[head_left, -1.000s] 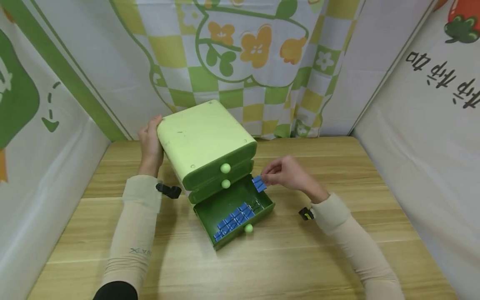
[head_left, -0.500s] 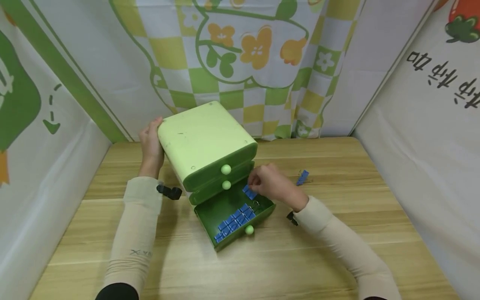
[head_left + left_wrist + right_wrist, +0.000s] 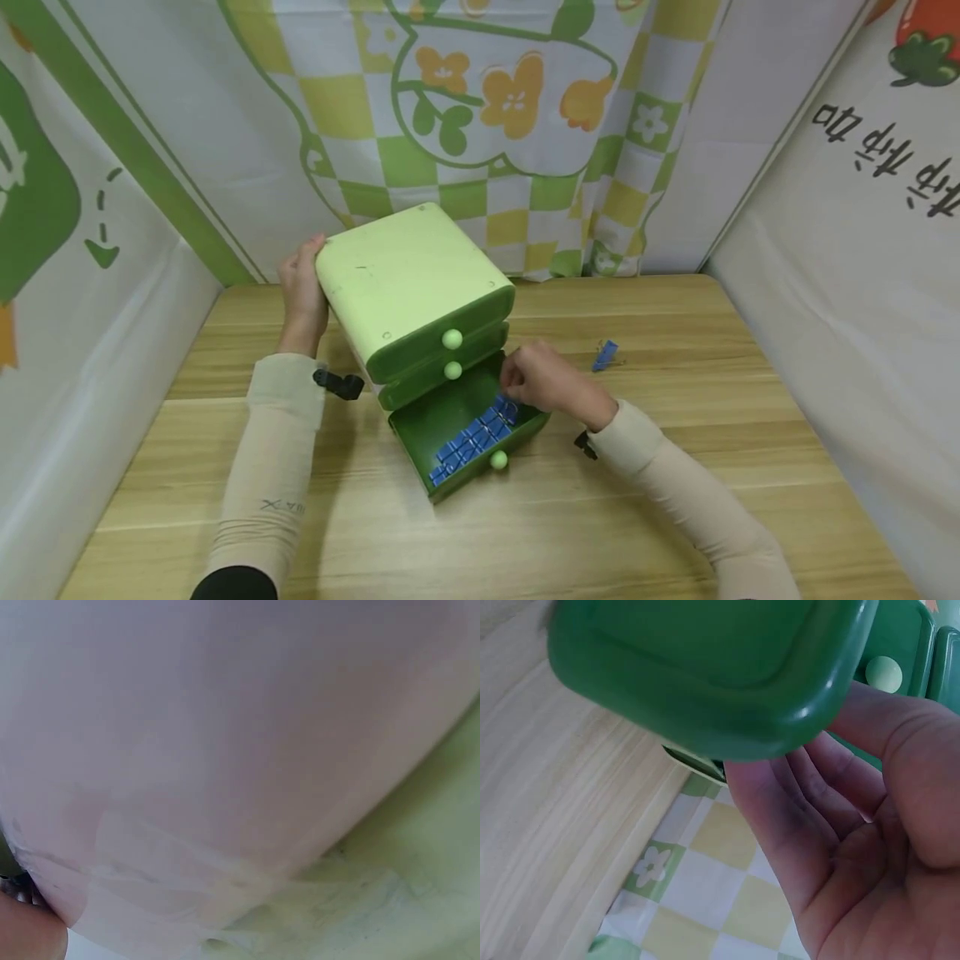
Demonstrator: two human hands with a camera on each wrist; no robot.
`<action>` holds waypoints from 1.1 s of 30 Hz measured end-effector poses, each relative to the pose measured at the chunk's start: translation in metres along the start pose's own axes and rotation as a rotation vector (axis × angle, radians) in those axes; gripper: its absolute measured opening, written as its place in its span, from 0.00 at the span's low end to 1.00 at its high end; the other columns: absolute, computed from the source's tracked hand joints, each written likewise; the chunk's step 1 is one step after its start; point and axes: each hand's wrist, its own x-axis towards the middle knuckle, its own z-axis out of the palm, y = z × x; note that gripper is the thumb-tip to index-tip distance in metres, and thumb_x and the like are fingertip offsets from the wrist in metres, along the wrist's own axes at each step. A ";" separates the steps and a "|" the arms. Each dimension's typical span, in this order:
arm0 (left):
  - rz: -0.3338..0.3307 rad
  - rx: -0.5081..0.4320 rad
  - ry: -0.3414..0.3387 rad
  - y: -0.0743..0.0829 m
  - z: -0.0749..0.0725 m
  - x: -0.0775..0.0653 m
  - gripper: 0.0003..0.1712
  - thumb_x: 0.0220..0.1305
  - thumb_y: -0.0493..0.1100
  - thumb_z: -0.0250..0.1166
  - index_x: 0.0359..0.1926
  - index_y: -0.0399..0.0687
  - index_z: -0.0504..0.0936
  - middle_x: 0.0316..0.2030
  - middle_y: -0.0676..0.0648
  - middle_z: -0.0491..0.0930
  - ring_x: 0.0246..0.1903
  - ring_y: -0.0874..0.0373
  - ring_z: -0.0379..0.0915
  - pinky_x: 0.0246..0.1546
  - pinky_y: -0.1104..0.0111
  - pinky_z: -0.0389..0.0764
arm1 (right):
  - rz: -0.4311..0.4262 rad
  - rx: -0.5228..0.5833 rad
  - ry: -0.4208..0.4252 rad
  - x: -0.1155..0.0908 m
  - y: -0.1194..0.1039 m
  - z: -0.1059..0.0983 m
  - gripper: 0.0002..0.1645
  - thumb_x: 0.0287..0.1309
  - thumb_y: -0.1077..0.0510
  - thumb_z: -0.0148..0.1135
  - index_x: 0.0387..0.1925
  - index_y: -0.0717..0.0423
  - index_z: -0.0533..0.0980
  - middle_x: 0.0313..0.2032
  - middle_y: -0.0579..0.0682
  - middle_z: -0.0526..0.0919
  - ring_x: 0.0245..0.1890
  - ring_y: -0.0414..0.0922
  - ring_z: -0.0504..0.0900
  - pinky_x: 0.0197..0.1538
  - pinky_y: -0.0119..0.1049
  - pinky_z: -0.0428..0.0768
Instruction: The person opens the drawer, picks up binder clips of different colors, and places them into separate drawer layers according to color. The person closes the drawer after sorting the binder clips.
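Note:
A light-green desktop drawer cabinet (image 3: 416, 279) stands at an angle on the table, its bottom drawer (image 3: 416, 429) pulled out. My left hand (image 3: 302, 287) grips the cabinet at its left rear edge; the left wrist view is mostly filled by that hand, blurred, against the green side. Inside the drawer, blue binder clips (image 3: 467, 442) lie in a row along the front. With bent fingers my right hand (image 3: 551, 383) reaches over the drawer's right end and pinches a blue binder clip (image 3: 507, 408) at the row's right end. In the right wrist view the green drawer hides the fingertips.
One loose blue binder clip (image 3: 605, 356) lies on the wooden table (image 3: 637, 517) to the right of the cabinet. Two upper drawers with round knobs (image 3: 452, 339) are closed. A patterned curtain (image 3: 480, 150) hangs behind the table.
My right hand has carried a binder clip leftward into the drawer and lowered it to the right end of the row. The loose clip on the table has come into view. The left hand stays put.

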 end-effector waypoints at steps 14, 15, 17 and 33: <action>0.003 -0.010 0.007 0.000 0.000 0.002 0.27 0.75 0.51 0.63 0.16 0.52 0.76 0.14 0.57 0.76 0.13 0.65 0.69 0.18 0.75 0.71 | 0.133 0.068 0.143 -0.023 0.018 -0.028 0.02 0.61 0.63 0.75 0.34 0.59 0.88 0.32 0.51 0.92 0.32 0.41 0.89 0.38 0.34 0.88; 0.003 -0.012 0.006 0.000 0.000 0.002 0.27 0.75 0.51 0.63 0.16 0.51 0.76 0.15 0.57 0.76 0.14 0.65 0.69 0.18 0.75 0.72 | 0.146 0.066 0.156 -0.025 0.020 -0.030 0.03 0.61 0.62 0.75 0.35 0.59 0.88 0.32 0.51 0.92 0.32 0.42 0.89 0.38 0.35 0.88; 0.007 -0.013 0.007 0.000 0.000 0.001 0.26 0.75 0.51 0.63 0.16 0.51 0.76 0.15 0.57 0.76 0.14 0.66 0.69 0.18 0.75 0.72 | 0.174 0.070 0.176 -0.030 0.024 -0.035 0.05 0.62 0.60 0.75 0.37 0.59 0.88 0.33 0.51 0.92 0.34 0.43 0.90 0.40 0.38 0.89; 0.010 -0.005 -0.017 0.000 0.000 0.000 0.26 0.76 0.51 0.61 0.18 0.51 0.77 0.15 0.56 0.76 0.14 0.65 0.69 0.18 0.75 0.72 | 0.355 0.129 0.301 -0.067 0.063 -0.064 0.18 0.69 0.62 0.68 0.55 0.71 0.81 0.49 0.67 0.88 0.48 0.60 0.90 0.51 0.50 0.89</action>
